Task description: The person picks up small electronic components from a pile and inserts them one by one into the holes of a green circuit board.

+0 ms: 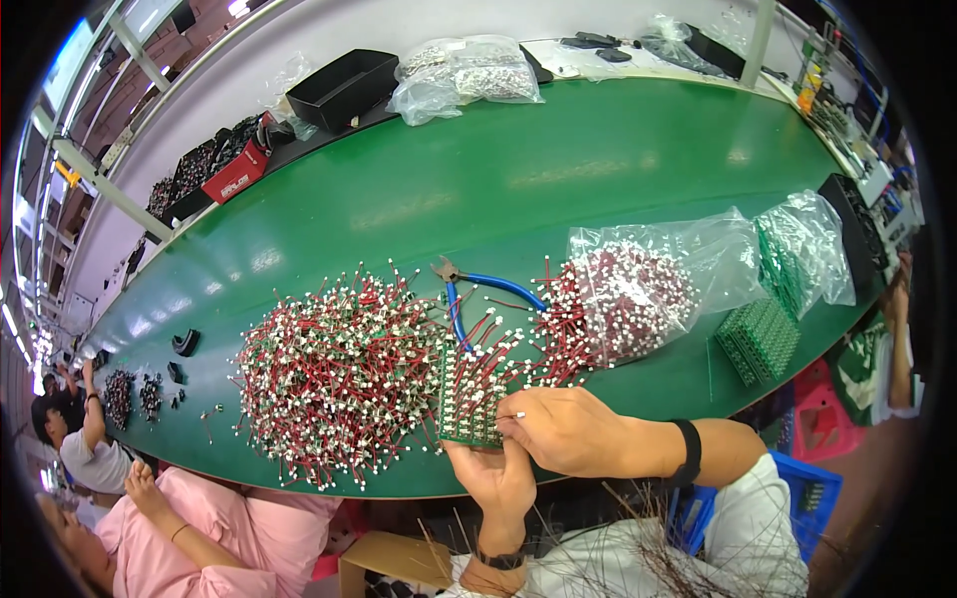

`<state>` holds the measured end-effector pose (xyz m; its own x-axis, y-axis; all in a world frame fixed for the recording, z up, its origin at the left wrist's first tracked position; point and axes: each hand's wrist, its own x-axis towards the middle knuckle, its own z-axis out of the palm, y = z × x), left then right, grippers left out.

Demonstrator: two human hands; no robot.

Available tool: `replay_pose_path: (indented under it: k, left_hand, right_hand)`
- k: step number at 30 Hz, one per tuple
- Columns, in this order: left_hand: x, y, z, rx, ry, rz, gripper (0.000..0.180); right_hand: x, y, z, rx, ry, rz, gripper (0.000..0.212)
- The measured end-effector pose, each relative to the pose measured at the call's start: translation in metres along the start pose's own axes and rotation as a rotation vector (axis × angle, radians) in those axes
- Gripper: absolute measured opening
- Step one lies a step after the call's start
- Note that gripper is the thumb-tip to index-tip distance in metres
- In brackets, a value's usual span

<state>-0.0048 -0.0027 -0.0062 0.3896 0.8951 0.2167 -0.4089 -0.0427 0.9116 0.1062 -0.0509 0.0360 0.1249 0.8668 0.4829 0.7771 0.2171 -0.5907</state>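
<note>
- Green circuit board (469, 404) at table's (558, 169) near edge, partly stuffed with red wires.
- Left hand (495, 476) grips board underneath; right hand (563, 429) pinches a wire (510, 415) onto it.
- Finished heap (334, 374) left of board; bagged wires (628, 294) right, plenty left.

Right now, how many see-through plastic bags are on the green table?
5 that I can see: two near the right edge, one of red wires and one of green boards; three at the far edge. More may be hidden.

Green circuit board (467, 404) at the left hand (498, 478); red, apparently white-tipped wires (334, 374) beside it; blue-handled cutters (477, 289) beyond.
</note>
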Motion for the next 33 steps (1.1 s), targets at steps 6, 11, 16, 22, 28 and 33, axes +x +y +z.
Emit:
replay_pose_path:
  k: [6, 11, 16, 22, 28, 33]
  left_hand:
    - [-0.002, 0.001, 0.007, 0.056, 0.033, 0.034, 0.039]
    - [-0.005, -0.001, 0.001, 0.042, -0.056, -0.016, 0.071]
    - [-0.007, -0.002, -0.004, 0.085, -0.081, -0.054, 0.074]
    - [-0.006, 0.000, 0.005, 0.063, -0.054, 0.033, 0.040]
    - [-0.007, 0.003, 0.002, 0.180, -0.052, 0.003, 0.042]
    - [-0.006, -0.001, 0.000, 0.121, -0.104, -0.007, 0.039]
  right_hand:
    - [-0.001, 0.002, 0.004, 0.115, 0.009, -0.021, 0.023]
    - [0.000, 0.000, 0.005, 0.088, 0.025, -0.023, 0.020]
    - [0.000, -0.001, 0.005, 0.071, 0.046, -0.028, 0.017]
    - [-0.003, -0.001, 0.005, -0.006, 0.021, -0.039, 0.016]
    - [-0.003, -0.003, 0.002, -0.034, 0.012, -0.043, 0.017]
    - [-0.004, 0.000, 0.003, -0.129, 0.008, -0.141, 0.014]
